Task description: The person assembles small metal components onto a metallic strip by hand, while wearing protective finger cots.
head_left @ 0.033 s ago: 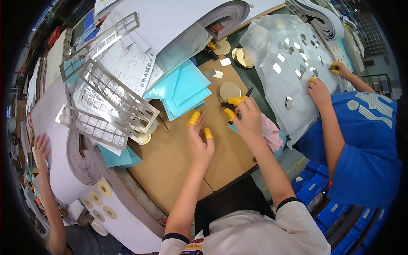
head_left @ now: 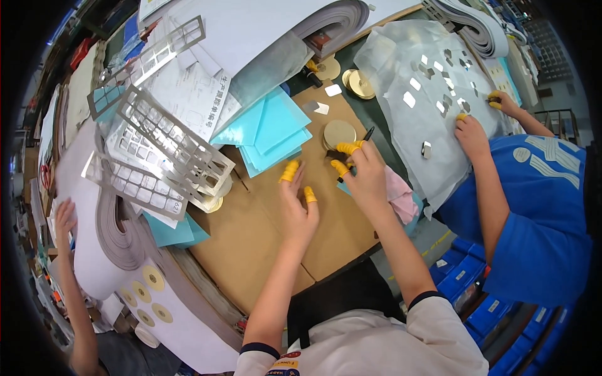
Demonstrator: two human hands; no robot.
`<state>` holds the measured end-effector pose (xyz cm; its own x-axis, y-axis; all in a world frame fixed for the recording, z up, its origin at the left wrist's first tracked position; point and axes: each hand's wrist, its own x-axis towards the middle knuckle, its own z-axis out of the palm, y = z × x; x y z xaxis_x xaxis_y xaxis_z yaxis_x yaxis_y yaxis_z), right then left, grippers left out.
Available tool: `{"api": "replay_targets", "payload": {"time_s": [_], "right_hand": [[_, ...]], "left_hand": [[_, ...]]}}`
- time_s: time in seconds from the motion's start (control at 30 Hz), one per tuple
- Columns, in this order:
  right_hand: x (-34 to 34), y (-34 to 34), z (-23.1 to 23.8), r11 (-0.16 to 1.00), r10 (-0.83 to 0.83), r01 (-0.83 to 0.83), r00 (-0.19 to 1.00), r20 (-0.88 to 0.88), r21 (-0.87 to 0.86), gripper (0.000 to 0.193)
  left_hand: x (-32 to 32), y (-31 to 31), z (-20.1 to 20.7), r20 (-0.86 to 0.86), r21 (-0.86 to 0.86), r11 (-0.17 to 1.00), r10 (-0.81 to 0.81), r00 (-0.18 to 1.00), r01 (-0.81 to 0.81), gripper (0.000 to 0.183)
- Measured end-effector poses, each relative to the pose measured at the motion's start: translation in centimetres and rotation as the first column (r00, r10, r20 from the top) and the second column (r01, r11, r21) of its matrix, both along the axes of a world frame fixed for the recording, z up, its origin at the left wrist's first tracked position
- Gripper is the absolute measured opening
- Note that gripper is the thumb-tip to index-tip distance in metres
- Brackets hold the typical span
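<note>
My left hand (head_left: pixel 300 200) hovers over the brown cardboard (head_left: pixel 248 235), fingers apart and nothing in it; yellow cots cover its thumb and a finger. To its right, my right hand (head_left: pixel 367 178), also with yellow finger cots, pinches a small dark flat piece (head_left: pixel 331 155). A black pen (head_left: pixel 369 134) is tucked through the same hand, one end sticking up past the fingers. Just beyond lies a round tan disc (head_left: pixel 339 134). Farther off on the cardboard are small silvery plates (head_left: pixel 321 109). Light-blue sheets (head_left: pixel 269 135) lie ahead of my left hand.
Punched metal frames (head_left: pixel 175 147) are piled at left over papers. A pink cloth (head_left: pixel 399 193) lies beside my right wrist. On the right, a co-worker in blue (head_left: pixel 523 194) reaches over a whitish sheet (head_left: pixel 401 69) scattered with small plates. Another person's hand (head_left: pixel 64 218) touches paper at far left.
My left hand has shifted very slightly right and its fingers have moved a little. My right hand stays put with the piece and the pen. The far-left person's hand has moved slightly.
</note>
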<state>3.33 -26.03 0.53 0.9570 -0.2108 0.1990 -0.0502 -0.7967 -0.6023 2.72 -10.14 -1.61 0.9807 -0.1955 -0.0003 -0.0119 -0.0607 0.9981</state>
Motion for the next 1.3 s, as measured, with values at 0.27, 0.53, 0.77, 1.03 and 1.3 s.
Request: {"api": "replay_targets", "payload": {"time_s": [0.27,0.53,0.77,1.03,1.3], "right_hand": [[-0.1,0.6,0.0,0.988,-0.023,0.024,1.000,-0.012,0.151,0.025],[0.2,0.3,0.4,0.978,-0.017,0.030,0.998,-0.066,0.208,0.022],[0.7,0.0,0.7,0.963,0.015,0.010,0.996,-0.089,0.270,0.019],[-1.9,-0.6,4.0,0.990,-0.071,0.082,0.992,-0.104,0.112,0.024],[-13.9,-2.9,5.4,0.988,0.023,-0.067,0.955,-0.297,-0.138,0.027]], "left_hand": [[2.0,-3.3,-0.2,-0.017,-0.093,0.983,-0.162,0.987,0.160,0.070],[2.1,-4.0,0.5,-0.010,-0.210,0.968,-0.144,0.989,0.139,0.068],[1.9,-3.8,1.2,-0.037,-0.192,0.972,-0.147,0.988,0.137,0.073],[1.6,-3.8,-0.1,-0.003,-0.202,0.974,-0.107,0.994,0.104,0.075],[0.0,-0.9,0.1,0.031,-0.190,0.982,0.031,0.999,-0.025,0.073]]}}
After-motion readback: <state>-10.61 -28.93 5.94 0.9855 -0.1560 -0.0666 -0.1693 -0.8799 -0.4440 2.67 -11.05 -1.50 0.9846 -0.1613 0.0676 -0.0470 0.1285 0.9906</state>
